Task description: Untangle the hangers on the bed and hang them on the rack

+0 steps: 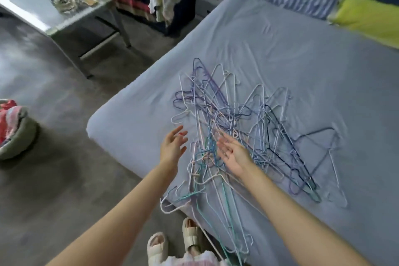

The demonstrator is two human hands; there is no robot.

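Grey-sheeted bed [280, 54] filling frame right, tangled pile of thin pastel wire hangers [241, 127] at centre. Left hand [172, 147] and right hand [233, 153] spread, empty, just above pile's lower-left edge.

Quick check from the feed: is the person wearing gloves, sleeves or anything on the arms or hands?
No gloves and no sleeves in view: both forearms are bare to the frame edge. The left hand and right hand are bare, with reddish-looking nails. No watch or bracelet shows; rings are too blurred to tell.
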